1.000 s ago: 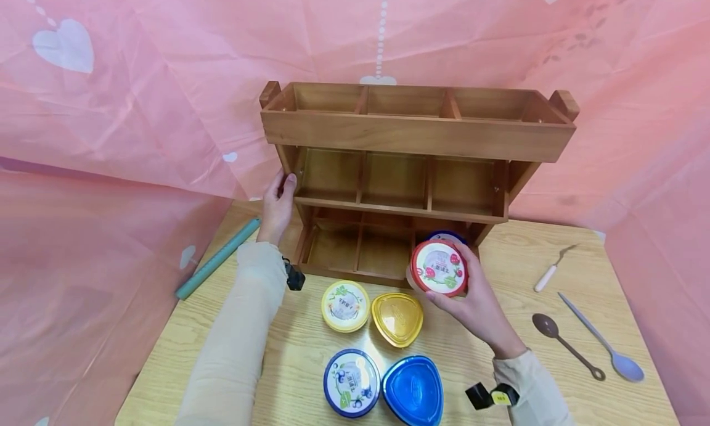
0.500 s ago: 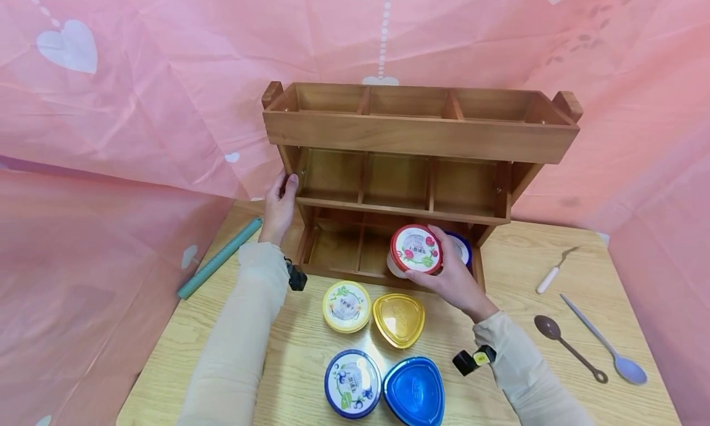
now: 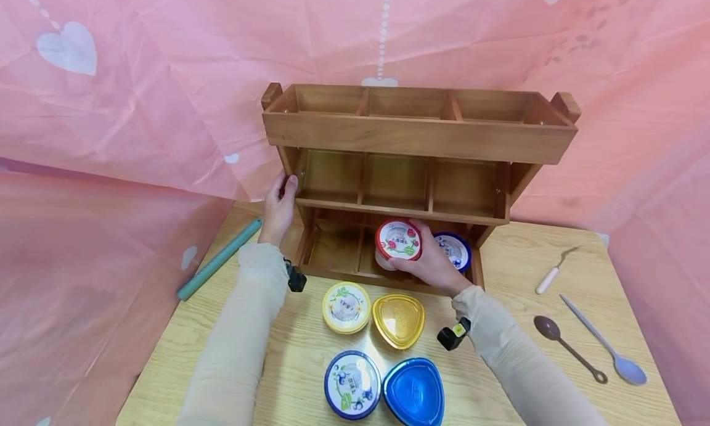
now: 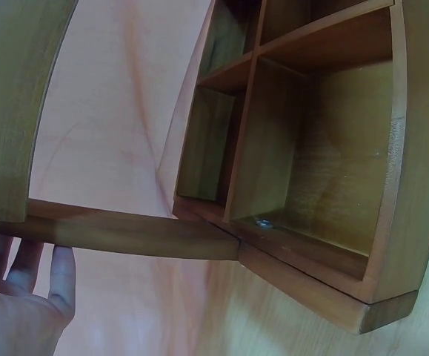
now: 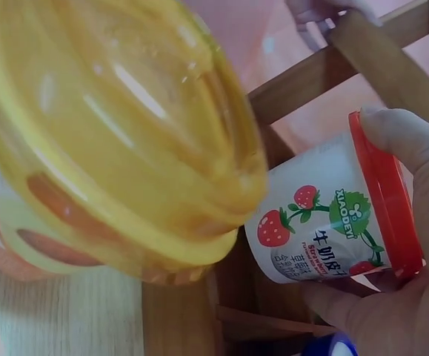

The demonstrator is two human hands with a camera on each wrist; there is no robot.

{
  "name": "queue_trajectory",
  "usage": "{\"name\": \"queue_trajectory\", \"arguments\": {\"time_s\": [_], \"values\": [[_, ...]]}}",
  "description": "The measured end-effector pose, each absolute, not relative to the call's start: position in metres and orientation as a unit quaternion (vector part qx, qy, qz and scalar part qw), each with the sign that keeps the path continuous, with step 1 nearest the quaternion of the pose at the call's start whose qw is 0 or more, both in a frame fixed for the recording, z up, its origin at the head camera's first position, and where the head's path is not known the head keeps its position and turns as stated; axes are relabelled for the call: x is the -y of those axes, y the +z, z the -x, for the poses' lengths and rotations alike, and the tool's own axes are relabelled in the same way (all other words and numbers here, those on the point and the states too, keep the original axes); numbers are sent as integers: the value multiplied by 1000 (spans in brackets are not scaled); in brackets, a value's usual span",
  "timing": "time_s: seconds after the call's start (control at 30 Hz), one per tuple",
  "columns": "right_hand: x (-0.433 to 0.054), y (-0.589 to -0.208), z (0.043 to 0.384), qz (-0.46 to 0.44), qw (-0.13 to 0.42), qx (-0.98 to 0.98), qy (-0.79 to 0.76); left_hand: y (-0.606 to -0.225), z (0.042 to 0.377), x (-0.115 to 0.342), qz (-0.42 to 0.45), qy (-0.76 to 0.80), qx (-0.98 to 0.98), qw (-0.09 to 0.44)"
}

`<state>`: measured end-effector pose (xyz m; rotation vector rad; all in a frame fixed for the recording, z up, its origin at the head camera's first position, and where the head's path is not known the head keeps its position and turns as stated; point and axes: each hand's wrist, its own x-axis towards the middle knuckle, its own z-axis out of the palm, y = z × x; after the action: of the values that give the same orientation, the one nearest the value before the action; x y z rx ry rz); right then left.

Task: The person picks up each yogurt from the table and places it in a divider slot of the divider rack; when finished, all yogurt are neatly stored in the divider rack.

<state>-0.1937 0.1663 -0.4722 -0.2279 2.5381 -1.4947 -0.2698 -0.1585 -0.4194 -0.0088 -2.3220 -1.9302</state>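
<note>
My right hand (image 3: 434, 258) grips a white tub with a red lid (image 3: 399, 240) and strawberry pictures, by the lid's right side. The tub is at the middle compartment of the wooden shelf's bottom tier; I cannot tell whether it touches the floor there. In the right wrist view the strawberry tub (image 5: 321, 208) is tilted, thumb on the lid's rim. My left hand (image 3: 279, 207) holds the left side of the three-tier wooden shelf (image 3: 416, 136), its fingertips against a side rail (image 4: 125, 231). A blue-lidded tub (image 3: 455, 251) sits in the bottom right compartment.
In front of the shelf stand a yellow-lidded tub (image 3: 346, 307), a yellow triangular-lidded container (image 3: 398, 321), a blueberry tub (image 3: 352, 385) and a blue triangular-lidded container (image 3: 414, 391). A green roll (image 3: 220, 259) lies left; a brown spoon (image 3: 548, 327), grey-blue spoon (image 3: 629, 369) and white-handled tool (image 3: 548, 280) lie right.
My right hand has carried the strawberry tub left, from in front of the bottom right compartment to the middle one, uncovering the blue-lidded tub. The left hand has stayed in place.
</note>
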Motion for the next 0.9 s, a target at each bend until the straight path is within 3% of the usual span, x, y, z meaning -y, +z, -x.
{"name": "queue_trajectory", "arguments": {"time_s": [0.2,0.6,0.9], "values": [[-157,-482,204,97,81,-850,-511,-400,257,154,0,-628,776,57],[-146,-502,219,78,111,-876,-464,-436,282,162,0,-633,770,81],[-142,-512,226,92,113,-889,-434,-431,279,161,-6,-634,769,79]]}}
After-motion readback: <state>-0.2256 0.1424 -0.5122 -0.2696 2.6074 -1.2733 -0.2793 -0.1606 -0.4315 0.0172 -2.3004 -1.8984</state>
